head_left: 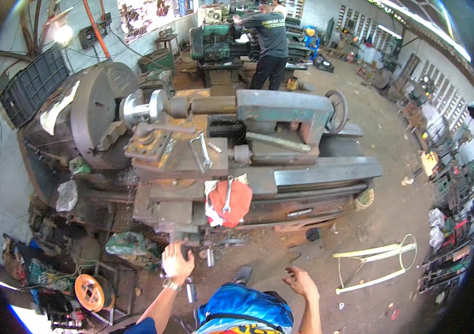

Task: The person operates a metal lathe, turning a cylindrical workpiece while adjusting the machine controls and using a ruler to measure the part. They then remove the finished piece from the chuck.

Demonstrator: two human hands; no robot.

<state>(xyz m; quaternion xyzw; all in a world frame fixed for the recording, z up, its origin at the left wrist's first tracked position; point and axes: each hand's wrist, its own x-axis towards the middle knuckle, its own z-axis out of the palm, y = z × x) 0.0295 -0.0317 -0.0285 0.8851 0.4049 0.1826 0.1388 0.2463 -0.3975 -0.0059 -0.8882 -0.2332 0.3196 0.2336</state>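
At the front of a large metal lathe (281, 106), my left hand (177, 263) is closed over a crank handle at the carriage; the hand hides most of that handle. A metal handle (210, 257) sticks out beside it, and another shiny handle (191, 290) points down below. My right hand (302, 282) hangs in the air over the floor, holding nothing, its fingers loosely bent and apart. A shiny flanged metal workpiece (143, 108) sits between the chuck (103, 108) and the tailstock. One wrench (227, 195) rests on a red cloth (238, 201) on the carriage.
More wrenches (203, 153) lie by the tool post (150, 142). A light-coloured frame (376, 256) lies on the floor at right. An orange spool (90, 293) stands at lower left. A person (270, 42) works at another machine (210, 42) at the back.
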